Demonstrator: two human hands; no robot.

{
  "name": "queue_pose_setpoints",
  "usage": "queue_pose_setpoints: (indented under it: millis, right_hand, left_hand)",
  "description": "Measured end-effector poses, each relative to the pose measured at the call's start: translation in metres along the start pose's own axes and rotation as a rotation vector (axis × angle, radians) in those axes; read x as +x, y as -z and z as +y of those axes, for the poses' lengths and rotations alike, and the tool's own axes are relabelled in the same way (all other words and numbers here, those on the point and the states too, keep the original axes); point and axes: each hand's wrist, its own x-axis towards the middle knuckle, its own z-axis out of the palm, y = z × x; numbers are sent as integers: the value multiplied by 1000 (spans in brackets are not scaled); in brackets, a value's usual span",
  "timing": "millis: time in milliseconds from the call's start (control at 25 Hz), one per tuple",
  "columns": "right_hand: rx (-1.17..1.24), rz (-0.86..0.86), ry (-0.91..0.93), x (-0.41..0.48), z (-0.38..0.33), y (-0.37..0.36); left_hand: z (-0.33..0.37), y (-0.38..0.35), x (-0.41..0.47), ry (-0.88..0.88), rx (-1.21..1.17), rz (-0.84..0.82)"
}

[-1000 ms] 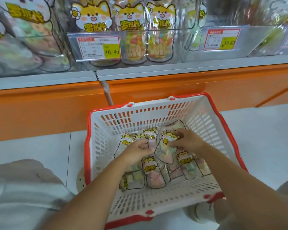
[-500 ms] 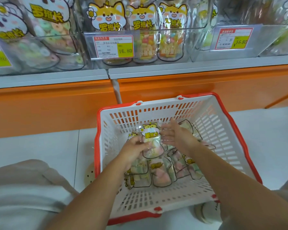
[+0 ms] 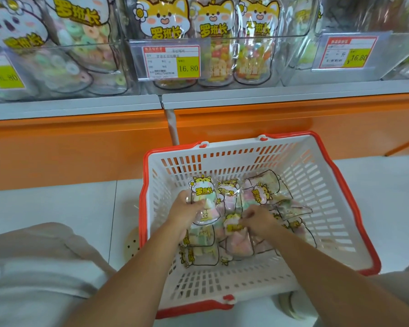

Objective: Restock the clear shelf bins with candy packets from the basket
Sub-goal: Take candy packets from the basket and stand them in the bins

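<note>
A white basket with a red rim stands on the floor below the shelf and holds several clear candy packets with a yellow cartoon label. My left hand grips one upright packet at the basket's left. My right hand pinches the top of another packet lying among the rest. On the shelf above, the clear bin holds three like-labelled packets of coloured candy.
More clear bins stand to the left and right, each with a price tag reading 16.80. An orange shelf base runs behind the basket. My knees frame the white floor at both lower corners.
The left hand has raised its packet upright at the basket's left. The right hand has dropped from that packet onto another lying lower in the pile.
</note>
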Motion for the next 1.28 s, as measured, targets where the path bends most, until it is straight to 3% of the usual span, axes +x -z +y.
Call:
queue_pose_setpoints:
  millis: [120,280,400,600,680,760,880,1080,1280]
  right_hand:
    - [228,203,59,0,-12,42]
    - [585,26,142,-16,-25,64]
    - [615,-23,194,-23,-28,38]
    - [601,37,187,-22,-31,42]
    - [433,191,118,-16,-23,70]
    - [-16,272,47,-8,-6,101]
    - [-625,81,-42,-7,17,105]
    - [-792,262,-28,-12,35,70]
    - [-861,471,111,-5,37,78]
  left_hand:
    - [-1,-1,0,17,-52,3]
    - [6,-10,-4,151,-167,-174]
    - [16,-21,-13,238,-233,-353]
    - [6,-35,-8,145,-102,-320]
    - [2,-36,-4,143,-105,-308]
    - [1,-37,-2,135,-102,-294]
    - [-3,-38,-1,137,-88,-272]
    - [-7,-35,-3,140,-94,-255]
    - [2,-31,-14,159,-179,-238]
